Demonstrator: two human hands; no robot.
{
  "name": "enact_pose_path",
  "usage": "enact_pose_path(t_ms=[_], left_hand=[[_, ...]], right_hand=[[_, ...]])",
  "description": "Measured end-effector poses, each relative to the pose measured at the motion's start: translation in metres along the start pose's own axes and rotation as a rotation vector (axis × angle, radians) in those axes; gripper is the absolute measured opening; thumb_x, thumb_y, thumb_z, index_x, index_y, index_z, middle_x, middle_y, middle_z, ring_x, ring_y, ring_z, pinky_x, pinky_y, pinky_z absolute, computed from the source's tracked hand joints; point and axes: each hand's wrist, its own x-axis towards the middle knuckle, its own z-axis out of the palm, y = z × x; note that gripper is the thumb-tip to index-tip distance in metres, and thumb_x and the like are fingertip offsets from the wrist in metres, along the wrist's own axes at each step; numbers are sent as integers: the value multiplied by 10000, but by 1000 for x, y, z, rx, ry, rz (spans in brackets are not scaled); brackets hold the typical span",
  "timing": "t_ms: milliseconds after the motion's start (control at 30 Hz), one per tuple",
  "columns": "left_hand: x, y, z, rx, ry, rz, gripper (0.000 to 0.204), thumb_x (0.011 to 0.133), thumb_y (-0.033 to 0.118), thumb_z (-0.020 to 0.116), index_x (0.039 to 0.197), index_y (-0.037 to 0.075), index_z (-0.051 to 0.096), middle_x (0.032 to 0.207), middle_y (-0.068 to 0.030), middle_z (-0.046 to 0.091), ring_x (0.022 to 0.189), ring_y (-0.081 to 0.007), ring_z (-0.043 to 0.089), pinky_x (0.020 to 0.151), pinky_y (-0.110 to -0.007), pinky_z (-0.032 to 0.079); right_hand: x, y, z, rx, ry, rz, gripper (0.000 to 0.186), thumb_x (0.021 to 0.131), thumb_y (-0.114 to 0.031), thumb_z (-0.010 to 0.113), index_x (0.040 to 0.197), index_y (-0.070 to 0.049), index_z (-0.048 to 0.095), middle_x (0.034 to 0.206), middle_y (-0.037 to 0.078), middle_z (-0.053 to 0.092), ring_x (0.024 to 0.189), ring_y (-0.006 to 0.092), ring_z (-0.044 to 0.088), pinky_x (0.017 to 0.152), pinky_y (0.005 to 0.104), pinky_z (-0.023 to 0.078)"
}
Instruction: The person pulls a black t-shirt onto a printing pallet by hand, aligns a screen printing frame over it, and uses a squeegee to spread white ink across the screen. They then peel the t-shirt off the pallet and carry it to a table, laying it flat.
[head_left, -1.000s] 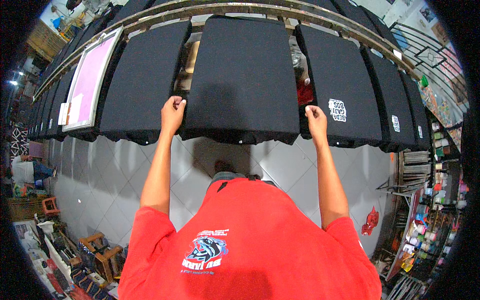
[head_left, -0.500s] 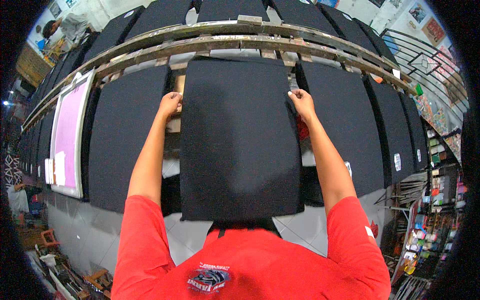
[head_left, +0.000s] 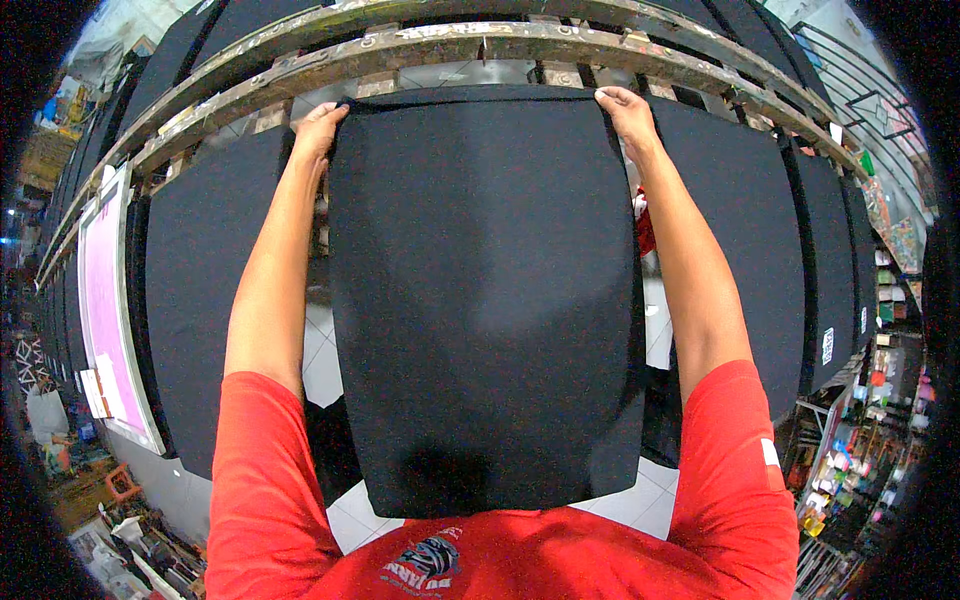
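A black cloth [head_left: 490,290] lies spread over a flat board in front of me, its near end reaching close to my red shirt. My left hand [head_left: 318,130] grips the cloth at its far left corner, fingers pinched together. At the far right corner my right hand [head_left: 627,115] pinches the cloth's edge between thumb and fingers. Between both hands the far edge runs nearly straight. The surface is mostly smooth, with soft shadows across it. The board itself is hidden beneath the cloth.
Other boards with black cloth flank mine, left [head_left: 215,270] and right [head_left: 735,240]. Paint-stained wooden rails [head_left: 430,45] cross just beyond my hands. A white-framed screen with pink mesh [head_left: 110,300] rests at the left. Shelves of colourful containers [head_left: 850,450] stand at the lower right.
Both hands have moved forward, from the cloth's sides to its far corners. My view has come closer over the board and tipped down, so the cloth looks larger.
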Motion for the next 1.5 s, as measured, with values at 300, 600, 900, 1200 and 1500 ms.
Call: enact_pose_path(t_ms=[300, 600, 900, 1200, 1500], left_hand=[[21, 22, 16, 540, 176, 257, 158, 818, 188, 656, 821, 34, 624, 731, -16, 626, 621, -104, 545, 588, -259, 433], [-45, 0, 3, 242, 70, 104, 360, 893, 301, 566, 1092, 0, 561, 1045, -111, 610, 931, -189, 570, 821, -313, 438], [-469, -52, -21, 658, 259, 128, 464, 824, 122, 601, 1240, -17, 447, 1248, -183, 487, 1166, -294, 460, 979, -371, 349], [-673, -150, 49, -234, 238, -340, 264, 840, 187, 638, 1037, 60, 515, 939, -50, 552, 808, -159, 539, 809, -319, 438], [-620, -176, 80, -509, 255, -453, 95, 842, 81, 555, 889, 58, 633, 919, -79, 641, 762, -165, 577, 690, -341, 467]], right_hand=[[52, 13, 3, -456, 225, -169, 255, 767, -292, 676, 889, -70, 700, 825, 147, 674, 769, 259, 645, 728, 344, 478], [1, 23, -7, -135, 187, -53, 392, 823, -318, 638, 1071, -16, 614, 1040, 146, 642, 954, 228, 606, 852, 316, 445], [-380, 12, -85, -133, -16, 33, 543, 835, -164, 617, 1310, -5, 408, 1299, 181, 467, 1218, 276, 438, 1020, 352, 330], [-633, 40, -92, 545, 148, 709, 536, 860, -254, 623, 1298, -58, 386, 1246, 98, 477, 1138, 213, 476, 980, 373, 360], [-595, 88, -58, 754, -254, 687, 185, 836, -233, 659, 928, -141, 527, 897, -19, 548, 908, 122, 528, 819, 362, 451]])
